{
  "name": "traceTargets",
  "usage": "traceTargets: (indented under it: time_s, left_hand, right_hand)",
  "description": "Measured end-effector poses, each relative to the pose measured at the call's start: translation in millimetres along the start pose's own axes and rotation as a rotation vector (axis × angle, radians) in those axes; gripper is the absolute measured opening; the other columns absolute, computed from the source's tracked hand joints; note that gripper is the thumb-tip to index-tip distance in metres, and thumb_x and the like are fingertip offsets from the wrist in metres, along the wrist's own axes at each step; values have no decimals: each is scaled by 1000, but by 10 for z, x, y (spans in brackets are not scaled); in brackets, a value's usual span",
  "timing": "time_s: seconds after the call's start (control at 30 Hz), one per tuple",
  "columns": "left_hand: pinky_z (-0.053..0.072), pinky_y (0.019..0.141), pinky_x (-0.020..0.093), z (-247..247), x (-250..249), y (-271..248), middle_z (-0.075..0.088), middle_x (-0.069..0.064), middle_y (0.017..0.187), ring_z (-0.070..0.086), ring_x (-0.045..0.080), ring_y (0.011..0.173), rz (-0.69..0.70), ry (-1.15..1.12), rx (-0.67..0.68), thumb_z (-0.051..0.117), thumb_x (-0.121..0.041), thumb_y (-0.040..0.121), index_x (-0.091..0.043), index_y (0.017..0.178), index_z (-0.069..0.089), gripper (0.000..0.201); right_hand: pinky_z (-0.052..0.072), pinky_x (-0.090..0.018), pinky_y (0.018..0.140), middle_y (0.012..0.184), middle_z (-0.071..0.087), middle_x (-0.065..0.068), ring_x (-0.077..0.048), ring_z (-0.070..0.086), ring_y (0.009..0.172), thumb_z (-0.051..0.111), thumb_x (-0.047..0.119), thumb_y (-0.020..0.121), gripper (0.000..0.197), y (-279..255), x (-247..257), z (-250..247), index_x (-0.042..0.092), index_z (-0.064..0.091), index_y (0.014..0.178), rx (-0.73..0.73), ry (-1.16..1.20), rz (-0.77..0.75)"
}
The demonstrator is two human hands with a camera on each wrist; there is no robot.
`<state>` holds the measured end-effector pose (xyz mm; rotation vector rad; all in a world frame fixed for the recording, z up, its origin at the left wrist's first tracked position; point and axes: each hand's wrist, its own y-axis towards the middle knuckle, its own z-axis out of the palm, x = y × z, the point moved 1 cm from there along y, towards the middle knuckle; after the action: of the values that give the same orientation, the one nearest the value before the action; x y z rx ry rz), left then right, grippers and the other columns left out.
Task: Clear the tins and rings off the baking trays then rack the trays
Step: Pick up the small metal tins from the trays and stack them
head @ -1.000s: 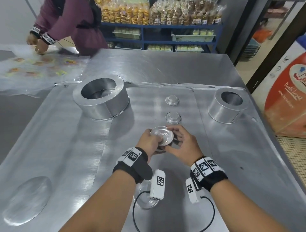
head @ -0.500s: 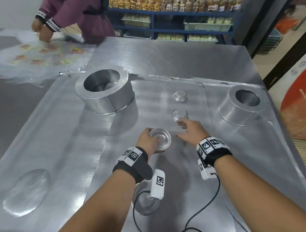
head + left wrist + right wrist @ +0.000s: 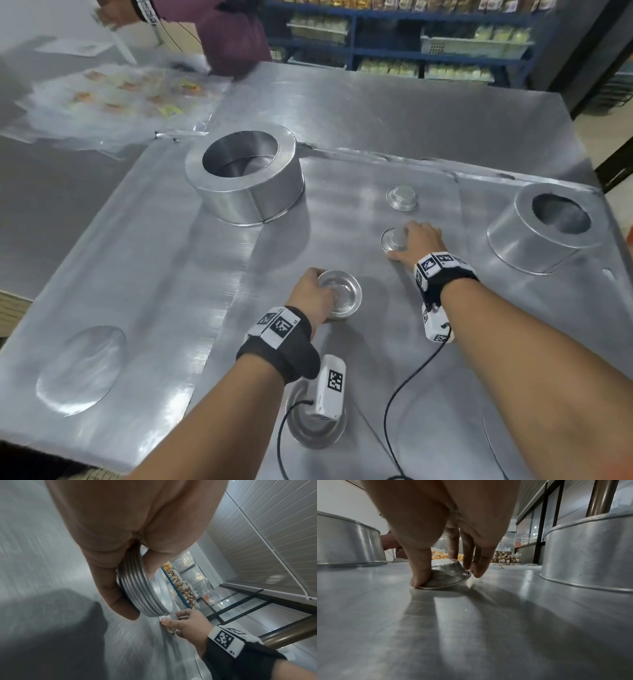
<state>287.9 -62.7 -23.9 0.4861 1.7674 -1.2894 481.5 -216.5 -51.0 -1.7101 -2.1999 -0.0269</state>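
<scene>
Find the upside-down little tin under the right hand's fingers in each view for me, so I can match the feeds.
Head: right of centre, the small tin under the right hand.
Left wrist: lower middle, only a rim sliver beside the fingers.
Right wrist: centre, tin pinched, tilted off the tray.
Shared landmark: the right hand itself; the left hand's stack of tins sits nearer.

table (image 3: 394,102) | baking trays (image 3: 154,274) | plastic sheet (image 3: 113,99)
</scene>
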Motion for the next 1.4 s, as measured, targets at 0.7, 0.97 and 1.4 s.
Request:
traceTargets:
  time_s: [0.7, 0.97, 1.4]
  left_hand:
    - [61, 72, 43, -148, -207, -328, 72, 15, 111, 71, 32, 94, -124, -187, 194, 36, -68, 95, -13, 116, 65, 65]
    - [61, 77, 47, -142, -200, -443, 69, 24, 108, 69, 35, 84, -36, -147, 215, 57, -10, 93, -4, 122, 52, 31]
    - [59, 77, 58, -123, -131, -229, 55, 23, 126, 60, 41, 105, -32, -110, 104, 49, 6, 95, -8, 117, 52, 26]
  right_hand:
    - [55, -27, 92, 115, 56, 2, -12, 65, 102, 91, 24, 60, 67, -1600, 657, -202, 21, 57, 118, -357, 774, -435]
    - [55, -28, 92, 112, 67, 7, -7, 66, 103, 85, 14, 65, 62, -1903, 656, -34, 17, 59, 121, -239, 806, -407]
    - [47, -25, 102, 122, 64, 18, 3, 57, 115, 85, 37, 65, 69, -1360, 327, -6, 30, 60, 128, 171, 488, -414]
